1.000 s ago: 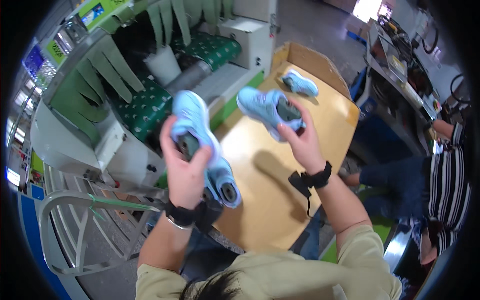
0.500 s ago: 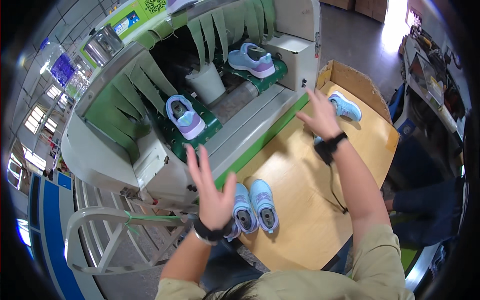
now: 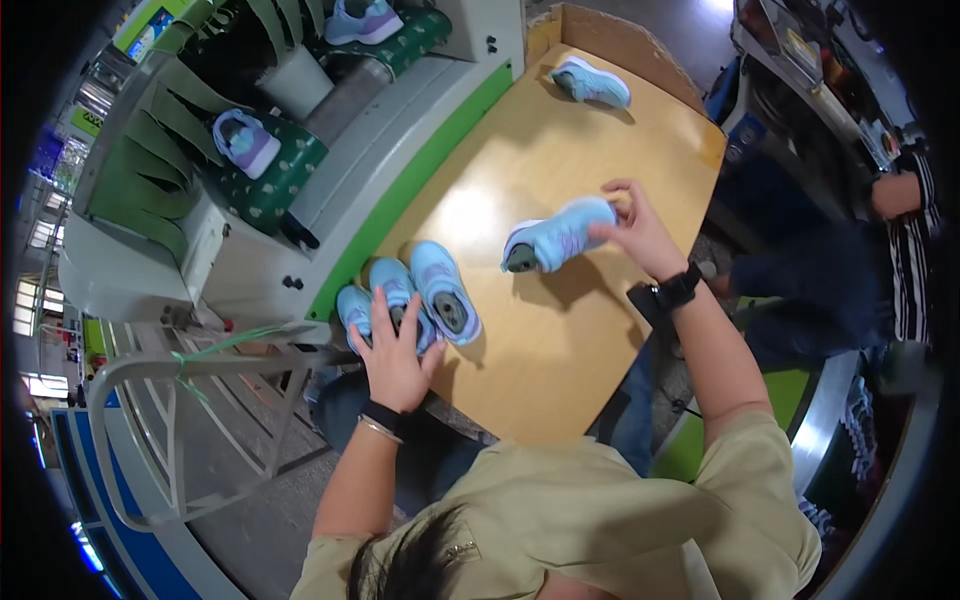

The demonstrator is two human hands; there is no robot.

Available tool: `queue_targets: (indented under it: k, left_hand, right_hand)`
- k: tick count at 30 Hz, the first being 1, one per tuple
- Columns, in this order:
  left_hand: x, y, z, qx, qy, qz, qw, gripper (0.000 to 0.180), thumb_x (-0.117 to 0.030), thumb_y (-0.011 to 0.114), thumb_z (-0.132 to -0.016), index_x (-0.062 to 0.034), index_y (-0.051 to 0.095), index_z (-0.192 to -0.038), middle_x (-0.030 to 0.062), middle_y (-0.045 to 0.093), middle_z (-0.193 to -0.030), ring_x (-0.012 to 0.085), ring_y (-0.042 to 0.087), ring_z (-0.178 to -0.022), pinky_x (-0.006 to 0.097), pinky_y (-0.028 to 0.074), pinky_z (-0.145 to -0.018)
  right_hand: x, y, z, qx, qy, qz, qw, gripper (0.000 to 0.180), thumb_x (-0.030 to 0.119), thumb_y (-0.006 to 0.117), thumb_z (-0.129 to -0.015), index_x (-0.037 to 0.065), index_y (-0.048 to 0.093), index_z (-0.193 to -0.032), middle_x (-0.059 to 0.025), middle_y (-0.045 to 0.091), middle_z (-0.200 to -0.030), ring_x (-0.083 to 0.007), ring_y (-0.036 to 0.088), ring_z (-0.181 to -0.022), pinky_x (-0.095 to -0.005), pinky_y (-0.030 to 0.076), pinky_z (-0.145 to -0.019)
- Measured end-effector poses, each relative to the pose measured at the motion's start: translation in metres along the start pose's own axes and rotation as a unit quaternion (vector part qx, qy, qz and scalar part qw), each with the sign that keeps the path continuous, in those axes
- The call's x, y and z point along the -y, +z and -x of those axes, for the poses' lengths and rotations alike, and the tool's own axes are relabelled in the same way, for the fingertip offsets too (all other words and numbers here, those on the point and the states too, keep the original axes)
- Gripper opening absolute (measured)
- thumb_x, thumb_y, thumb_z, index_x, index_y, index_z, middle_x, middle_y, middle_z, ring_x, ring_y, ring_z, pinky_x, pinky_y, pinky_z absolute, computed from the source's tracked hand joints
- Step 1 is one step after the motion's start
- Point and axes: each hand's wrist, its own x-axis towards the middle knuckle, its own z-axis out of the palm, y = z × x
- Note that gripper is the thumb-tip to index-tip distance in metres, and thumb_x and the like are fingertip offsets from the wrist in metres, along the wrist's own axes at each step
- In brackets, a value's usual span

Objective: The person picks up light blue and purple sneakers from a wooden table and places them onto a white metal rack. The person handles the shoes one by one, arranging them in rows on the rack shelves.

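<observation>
My right hand (image 3: 640,235) pinches the toe of a light blue sneaker (image 3: 565,236) between thumb and fingers. The sneaker is held above the wooden table, its heel toward the left and a dark insert in its opening. Over a row of blue sneakers at the table's left edge, my left hand (image 3: 397,365) is spread open. Its fingers lie across the middle sneaker (image 3: 390,280); whether they press on it I cannot tell. To either side stand another sneaker (image 3: 440,285) with a dark insert and a partly hidden sneaker (image 3: 351,308).
One more blue sneaker (image 3: 592,84) lies at the far end of the wooden table (image 3: 520,375), by a cardboard barrier (image 3: 640,45). A machine with green strip curtains (image 3: 130,180) and green belts carries two sneakers. A metal rail (image 3: 130,390) stands left; another person (image 3: 905,230) is at right.
My view has swung down and to the right. My right hand has taken hold of a sneaker and brought it nearer. My left hand has moved onto the row of sneakers.
</observation>
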Motion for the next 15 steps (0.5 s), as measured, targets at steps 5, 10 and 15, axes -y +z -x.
queue_targets:
  k: [5, 10, 15]
  left_hand:
    - [-0.011, 0.003, -0.005, -0.003, -0.041, 0.051, 0.998, 0.078, -0.038, 0.07, -0.092, -0.0069, 0.037, -0.155, 0.0261, 0.016, -0.166, 0.0429, 0.022, -0.152, 0.069, 0.008, -0.118]
    - [-0.032, 0.012, -0.011, -0.115, 0.025, 0.195, 0.974, 0.084, -0.024, 0.071, -0.093, 0.0086, 0.025, -0.155, 0.0319, 0.024, -0.162, 0.0471, 0.022, -0.151, 0.049, 0.019, -0.124]
    - [-0.065, 0.057, -0.027, -0.134, 0.015, 0.167, 0.977, 0.092, -0.01, 0.073, -0.083, 0.0112, 0.019, -0.154, 0.0345, 0.022, -0.159, 0.0494, 0.022, -0.149, 0.052, 0.02, -0.123]
  right_hand:
    - [-0.052, -0.016, -0.013, -0.248, -0.118, 0.083, 0.958, 0.041, 0.015, 0.071, -0.094, 0.001, 0.053, -0.128, -0.0163, 0.06, -0.13, -0.0257, 0.055, -0.123, -0.0378, 0.044, -0.106]
    - [-0.053, 0.066, 0.036, -0.154, -0.145, 0.328, 0.921, 0.071, 0.028, 0.083, -0.081, 0.009, 0.05, -0.141, -0.0263, 0.036, -0.154, -0.0464, 0.027, -0.147, -0.0548, 0.025, -0.121]
    - [-0.027, 0.095, 0.06, 0.005, -0.141, 0.208, 0.968, 0.09, 0.019, 0.085, -0.077, 0.012, 0.036, -0.153, -0.0264, 0.027, -0.16, -0.0437, 0.023, -0.151, -0.0475, 0.026, -0.122]
